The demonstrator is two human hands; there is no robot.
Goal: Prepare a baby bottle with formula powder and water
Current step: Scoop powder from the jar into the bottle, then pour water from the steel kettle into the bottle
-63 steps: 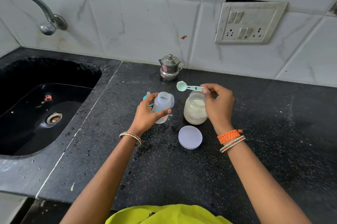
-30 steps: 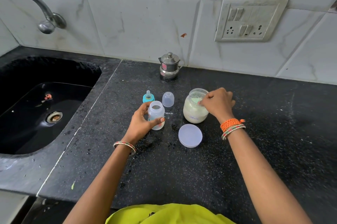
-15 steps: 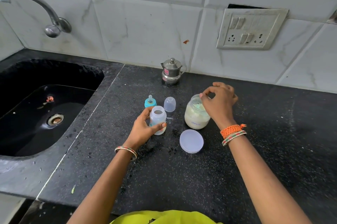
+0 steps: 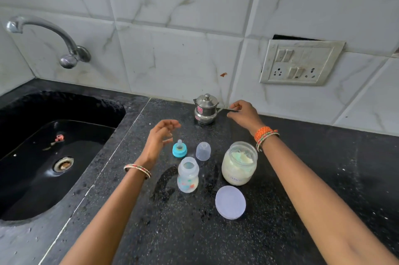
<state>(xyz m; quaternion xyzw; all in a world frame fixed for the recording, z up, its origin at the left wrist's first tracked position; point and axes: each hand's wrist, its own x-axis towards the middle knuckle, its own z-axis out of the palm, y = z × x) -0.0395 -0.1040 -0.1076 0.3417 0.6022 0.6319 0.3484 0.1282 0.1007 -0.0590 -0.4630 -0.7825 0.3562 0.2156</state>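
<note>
- Both hands are empty: right hand (image 4: 244, 114) reaches, fingers loosely curled, just right of the steel pot (image 4: 205, 109); left hand (image 4: 159, 137) hovers open.
- Open bottle (image 4: 187, 175) stands nearer, centre; jar (image 4: 239, 163) to its right.
- Likely next: grip the pot's handle firmly, pour slowly, steady the bottle.

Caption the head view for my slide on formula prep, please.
Both hands, left and right, reach toward the steel pot behind the open bottle.
</note>
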